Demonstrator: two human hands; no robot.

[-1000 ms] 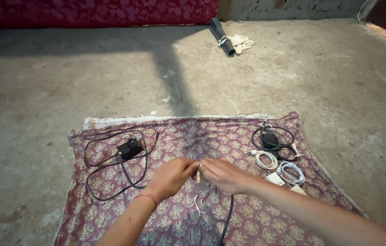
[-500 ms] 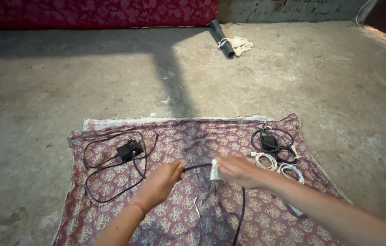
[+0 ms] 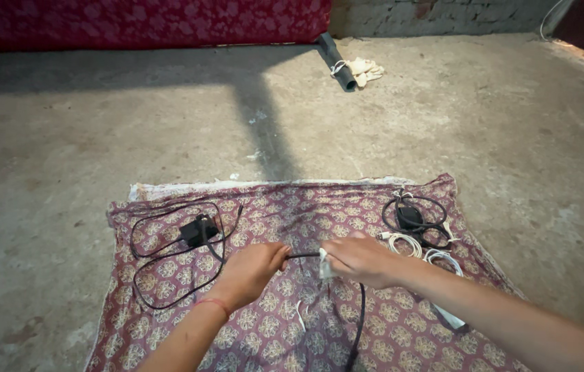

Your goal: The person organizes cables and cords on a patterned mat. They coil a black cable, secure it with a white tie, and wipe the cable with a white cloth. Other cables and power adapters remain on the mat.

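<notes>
Hands meet over the middle of a maroon printed cloth [image 3: 402, 331] spread on a concrete floor [image 3: 64, 138]. The left hand [image 3: 250, 270] is clenched on one end of a black cable [image 3: 359, 310], pinching it between thumb and fingers. The right hand [image 3: 361, 258] grips the same cable just beside it, with a small white wipe [image 3: 324, 265] folded around the cord under its fingers. A short taut stretch of cable runs between the two hands; past the right hand it drops in a curve toward the near edge of the cloth.

To the left on the cloth lies a black charger [image 3: 199, 230] with its thin cord spread in loose loops. To the right sit a coiled black charger bundle [image 3: 412, 219] and two coiled white cables [image 3: 421, 251], close together. A short white strip [image 3: 299, 313] lies on the cloth below the hands. Far back, near a red patterned mattress [image 3: 140, 21], a dark tube [image 3: 335, 53] and a pale glove [image 3: 364, 67] rest on the floor.
</notes>
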